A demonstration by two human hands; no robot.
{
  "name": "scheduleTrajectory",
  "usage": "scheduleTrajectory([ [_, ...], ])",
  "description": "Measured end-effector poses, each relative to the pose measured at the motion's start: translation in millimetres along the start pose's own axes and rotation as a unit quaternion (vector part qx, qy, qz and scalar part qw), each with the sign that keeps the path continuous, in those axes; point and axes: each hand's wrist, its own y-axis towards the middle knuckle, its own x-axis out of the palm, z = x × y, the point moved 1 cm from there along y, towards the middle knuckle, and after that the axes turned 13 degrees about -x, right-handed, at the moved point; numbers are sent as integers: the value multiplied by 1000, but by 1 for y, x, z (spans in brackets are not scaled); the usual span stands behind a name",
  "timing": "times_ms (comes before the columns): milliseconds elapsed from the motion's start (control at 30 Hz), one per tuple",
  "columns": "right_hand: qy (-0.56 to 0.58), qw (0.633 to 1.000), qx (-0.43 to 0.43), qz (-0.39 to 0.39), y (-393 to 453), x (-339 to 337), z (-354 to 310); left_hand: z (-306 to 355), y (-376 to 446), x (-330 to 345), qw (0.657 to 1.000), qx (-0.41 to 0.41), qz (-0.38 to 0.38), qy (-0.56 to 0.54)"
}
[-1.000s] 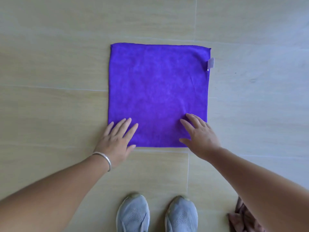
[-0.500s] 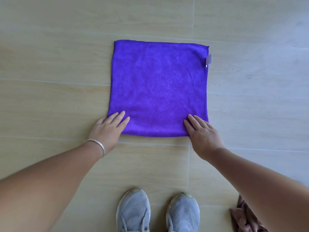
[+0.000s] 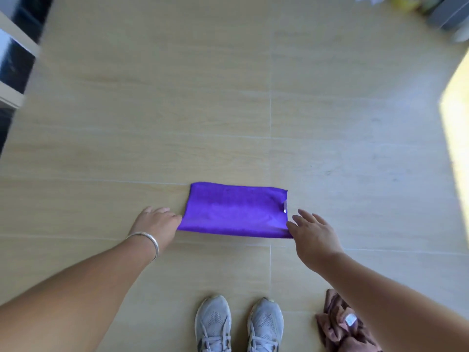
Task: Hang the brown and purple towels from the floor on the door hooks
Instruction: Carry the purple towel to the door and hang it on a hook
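Observation:
The purple towel [image 3: 233,210] lies on the pale tiled floor in front of my feet, with a small white tag on its right edge. My left hand [image 3: 156,222] pinches the towel's near left corner with curled fingers. My right hand [image 3: 313,233] grips the near right corner under its thumb, the other fingers spread above it. The near edge runs taut between both hands and looks slightly raised. The brown towel [image 3: 340,326] lies crumpled at the bottom right, partly hidden behind my right forearm. No door or hooks are in view.
My grey shoes [image 3: 238,323] stand just behind the purple towel. A dark, white-framed piece of furniture [image 3: 15,59] fills the upper left. Grey and yellow objects [image 3: 431,8] sit at the top right, and a bright sunlit patch [image 3: 456,123] is on the right.
The view has pulled back and tilted up, so the towel looks smaller and shorter. Both hands moved from resting flat on the near edge outward to its two near corners.

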Motion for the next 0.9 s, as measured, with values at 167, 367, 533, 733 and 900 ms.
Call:
scheduleTrajectory([
  [167,9,1000,2,21,-19,-89,6,-39,-26,-72,1000,-16,-2,13],
  [367,-6,1000,-3,22,-50,-196,15,-83,-53,-154,998,20,44,-27],
  [533,-7,999,0,50,-78,-269,16,-119,-79,-226,996,30,70,-42],
  [733,-17,991,10,134,-119,-364,4,-165,-124,-304,992,27,110,-46],
  [900,-37,985,9,166,-154,-453,0,-211,-172,-374,987,26,146,-63],
])
